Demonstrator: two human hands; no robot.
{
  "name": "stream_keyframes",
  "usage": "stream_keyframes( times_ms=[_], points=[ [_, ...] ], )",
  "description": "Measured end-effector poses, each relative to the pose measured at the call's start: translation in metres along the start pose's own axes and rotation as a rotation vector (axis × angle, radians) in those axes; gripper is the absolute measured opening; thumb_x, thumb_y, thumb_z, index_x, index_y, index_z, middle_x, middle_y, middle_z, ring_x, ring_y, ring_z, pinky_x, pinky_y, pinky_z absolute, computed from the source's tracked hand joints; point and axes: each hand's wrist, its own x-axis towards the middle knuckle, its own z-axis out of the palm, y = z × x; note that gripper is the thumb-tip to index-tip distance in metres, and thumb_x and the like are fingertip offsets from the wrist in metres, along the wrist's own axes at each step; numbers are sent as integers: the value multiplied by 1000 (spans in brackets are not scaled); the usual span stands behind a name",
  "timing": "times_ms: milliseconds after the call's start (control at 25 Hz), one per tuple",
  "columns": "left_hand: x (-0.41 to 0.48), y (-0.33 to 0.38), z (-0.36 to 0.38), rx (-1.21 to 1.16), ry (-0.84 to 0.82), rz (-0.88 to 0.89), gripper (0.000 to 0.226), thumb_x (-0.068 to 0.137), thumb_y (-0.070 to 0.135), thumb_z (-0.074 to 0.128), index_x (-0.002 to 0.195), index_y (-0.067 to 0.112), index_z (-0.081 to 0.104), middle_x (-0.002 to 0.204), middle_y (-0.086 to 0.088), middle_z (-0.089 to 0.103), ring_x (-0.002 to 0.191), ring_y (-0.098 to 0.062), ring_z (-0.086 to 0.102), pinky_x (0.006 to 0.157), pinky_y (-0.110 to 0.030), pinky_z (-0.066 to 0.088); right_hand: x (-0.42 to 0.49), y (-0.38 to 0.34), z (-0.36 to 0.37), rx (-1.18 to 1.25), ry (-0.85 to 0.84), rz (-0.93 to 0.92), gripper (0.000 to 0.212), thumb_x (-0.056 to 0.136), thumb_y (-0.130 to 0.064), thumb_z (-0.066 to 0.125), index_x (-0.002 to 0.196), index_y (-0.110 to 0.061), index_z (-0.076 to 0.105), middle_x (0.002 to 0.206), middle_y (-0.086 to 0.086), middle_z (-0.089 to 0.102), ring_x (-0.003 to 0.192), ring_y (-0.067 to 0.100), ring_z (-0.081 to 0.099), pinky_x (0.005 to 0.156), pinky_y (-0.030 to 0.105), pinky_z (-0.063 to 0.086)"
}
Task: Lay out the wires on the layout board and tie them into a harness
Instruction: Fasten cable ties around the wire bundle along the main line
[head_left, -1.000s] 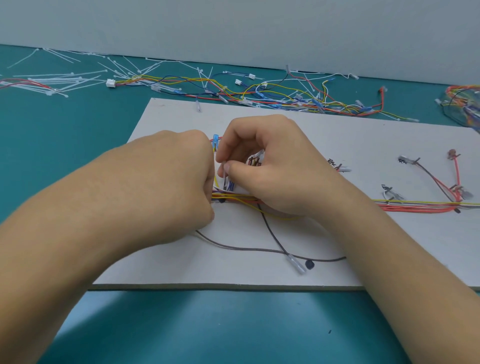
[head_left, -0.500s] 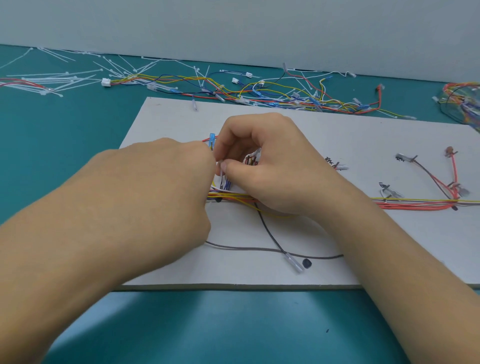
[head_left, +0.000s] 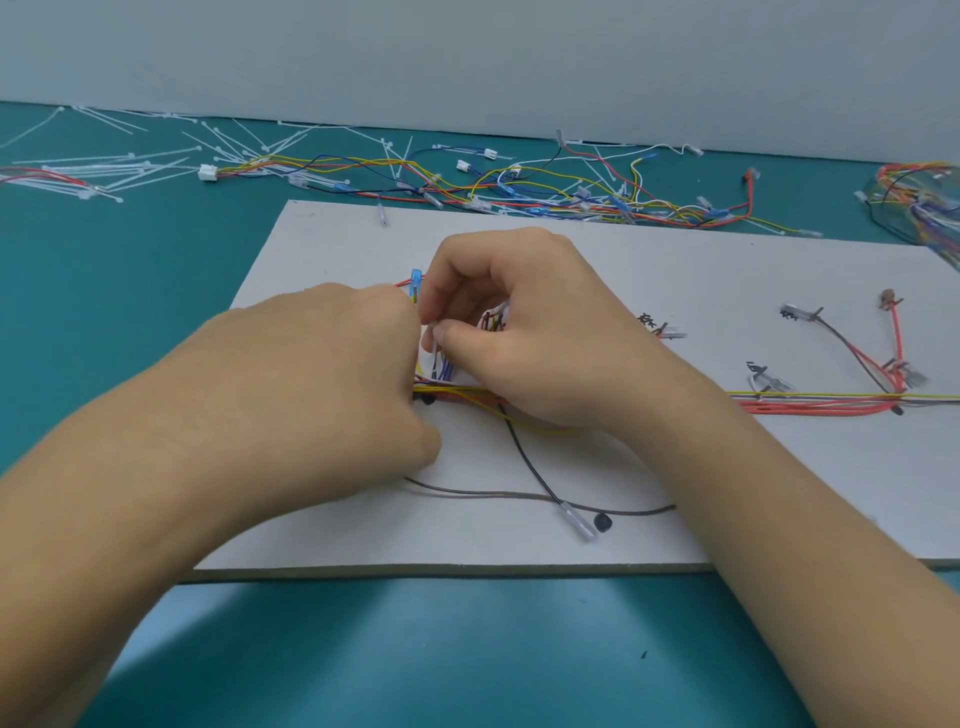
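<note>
A teal tabletop (head_left: 130, 312) below a pale wall is being used as the bench, and most of it is being taken up by a grey layout board (head_left: 675, 270). Beyond both hands, loose wires (head_left: 519, 192) and white cable ties (head_left: 104, 171) are being left scattered along the wall.

Over the last second both hands are being kept at the same junction of the wire bundle (head_left: 831, 402). Only small shifts are being made. The left hand (head_left: 322, 374) is being brought closer against the right fingertips, and a blue terminal (head_left: 415, 280) is being shown more fully just beyond the left knuckles. This is being read as fine work at one tie point, not as the laying of a new wire; the tie there is judged unfinished.

The left hand is being held curled with its back to the camera. Its fingertips are being hidden, so what it is gripping, if anything, cannot be told. A small white piece (head_left: 432, 326), possibly a tie's tail, is being pinched between the thumb and forefinger of the right hand (head_left: 524, 338). The other fingers are being kept curled above it.

The bundle is being run out past the right wrist. Nearer the person than the hands, a black wire (head_left: 530, 462) and a brown wire (head_left: 493, 493) are being left slack.
</note>
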Motion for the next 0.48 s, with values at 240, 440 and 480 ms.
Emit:
stream_keyframes(
  times_ms=[240, 440, 480],
  points=[
    [2, -3, -6, -211, 69, -20, 24, 69, 44, 84, 64, 27, 67, 79, 1, 65, 75, -19, 61, 55, -28, 37, 0, 1, -1, -3, 9, -1, 17, 79, -1, 65, 85, -15, 71, 75, -3, 74, 73, 13, 70, 74, 37, 57],
    [4, -3, -1, -219, 114, -7, 12, 73, 30, 75, 69, 26, 65, 76, -1, 62, 71, -19, 59, 52, -27, 36, 0, -1, -1, -9, -1, -7, 17, 79, 0, 65, 86, -14, 72, 76, -2, 73, 72, 12, 69, 73, 36, 57],
    [4, -3, 0, -225, 109, -9, 11, 71, 30, 74, 71, 25, 65, 75, -1, 61, 70, -20, 59, 52, -28, 37, 0, -1, -1, -8, -3, -7, 17, 79, 0, 65, 86, -14, 72, 77, -2, 74, 72, 12, 69, 73, 36, 57]
  ],
)
